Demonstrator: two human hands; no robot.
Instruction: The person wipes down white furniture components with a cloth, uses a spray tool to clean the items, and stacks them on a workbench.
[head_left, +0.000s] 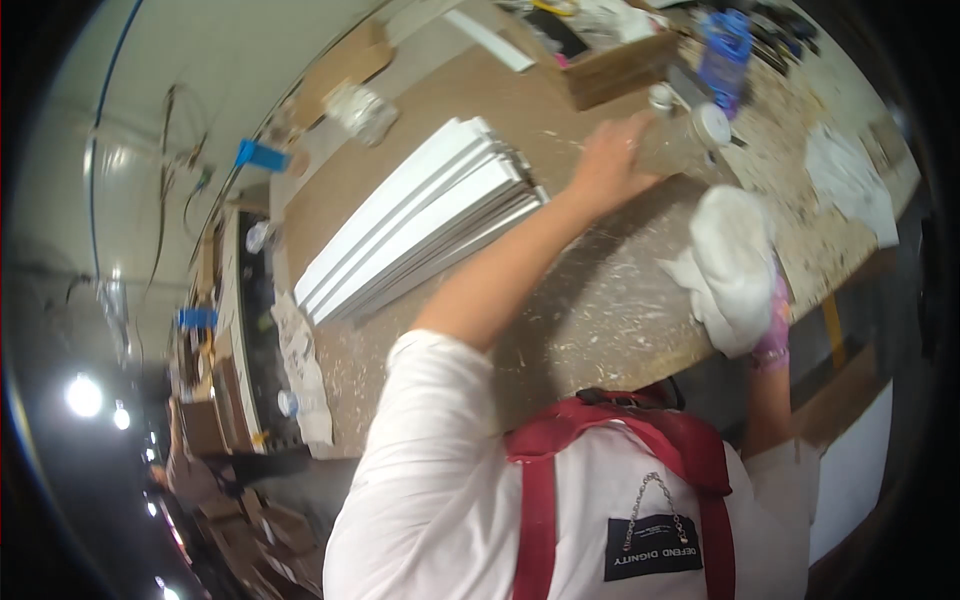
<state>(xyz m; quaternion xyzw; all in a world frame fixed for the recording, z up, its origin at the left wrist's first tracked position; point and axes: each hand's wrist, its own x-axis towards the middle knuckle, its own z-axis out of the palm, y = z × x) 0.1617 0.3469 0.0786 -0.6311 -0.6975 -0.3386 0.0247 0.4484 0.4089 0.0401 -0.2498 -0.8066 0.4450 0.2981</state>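
Note:
My bare left hand point(612, 162) reaches across the bench, its fingers and thumb around the lower end of a clear bottle point(675, 148) with a white cap. The bottle lies tilted, cap toward the right. At the bench's near right edge, my right hand point(775, 325), in a pink glove, grips a bunched white cloth point(733, 265). The cloth hides most of its fingers. To the left of my left forearm lies a stack of long white strips point(420, 215).
A blue translucent bottle point(725, 60) stands at the far right, near an open cardboard box point(625, 75) of supplies. A crumpled white sheet point(848, 180) lies on the right of the worn bench point(590, 320). A plastic-wrapped bundle point(360, 112) sits farther back. Another person point(190, 480) is at far left.

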